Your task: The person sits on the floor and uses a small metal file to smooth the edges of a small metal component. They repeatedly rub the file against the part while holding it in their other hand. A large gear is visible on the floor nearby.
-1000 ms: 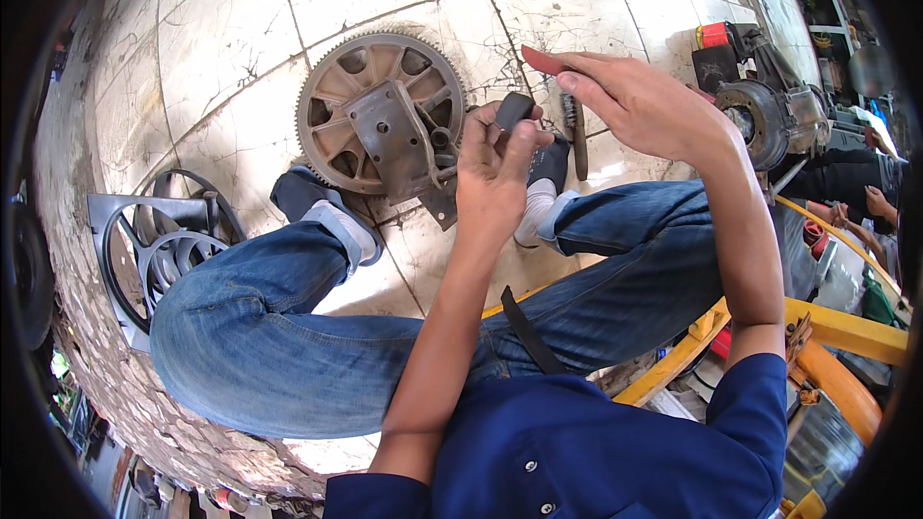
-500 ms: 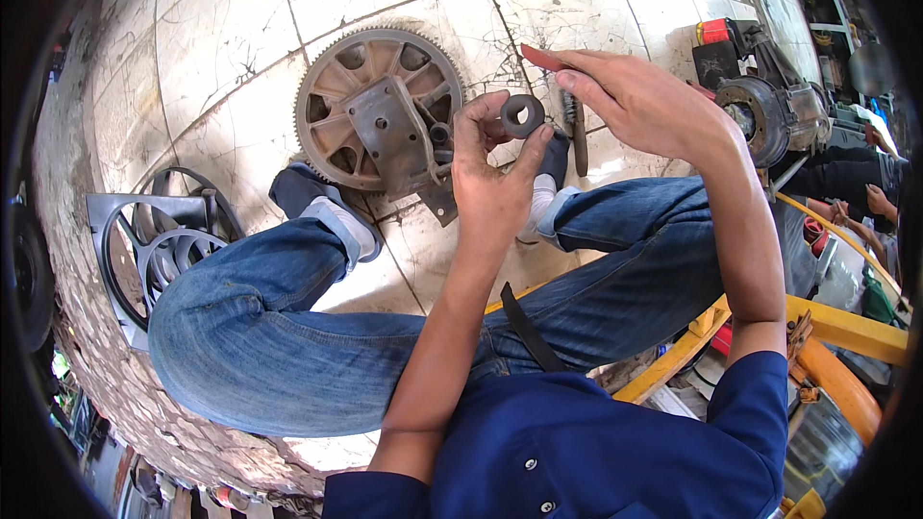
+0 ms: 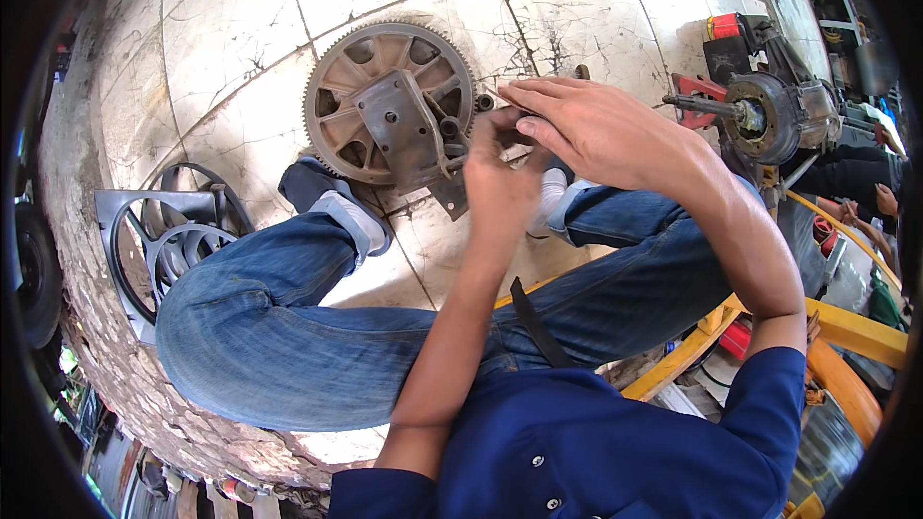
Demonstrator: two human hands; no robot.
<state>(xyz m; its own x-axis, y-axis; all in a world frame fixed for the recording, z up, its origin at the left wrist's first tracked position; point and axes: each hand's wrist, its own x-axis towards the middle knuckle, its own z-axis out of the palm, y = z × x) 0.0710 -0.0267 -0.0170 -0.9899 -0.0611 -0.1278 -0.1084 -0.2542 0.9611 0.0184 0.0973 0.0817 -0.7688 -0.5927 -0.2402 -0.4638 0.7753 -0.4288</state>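
My left hand (image 3: 500,168) is raised above the floor, its fingertips pinched round a small thick black ring, now mostly hidden behind my fingers. Across the top of that ring lies my right hand (image 3: 620,130), fingers long and together, thumb beside my left fingertips. The red strip seen between its fingers and thumb earlier is hidden beneath it now. Just beyond my left hand, a large toothed metal wheel (image 3: 336,94) rests flat on the tiles. A greasy metal bracket (image 3: 373,104) with holes sits over the wheel. A small metal sleeve (image 3: 485,104) shows beside the wheel's rim.
To the right stand a drum-shaped greasy machine part (image 3: 769,125) with a shaft and a red metal stand (image 3: 700,96). A grey fan shroud (image 3: 120,202) leans at the left. A yellow frame (image 3: 856,329) runs beside me at right. Another person's hands (image 3: 856,216) show at the far right.
My right hand has come down and left, from beside the black ring to over it, covering it. The red strip has gone out of sight. The whole view has shifted slightly.
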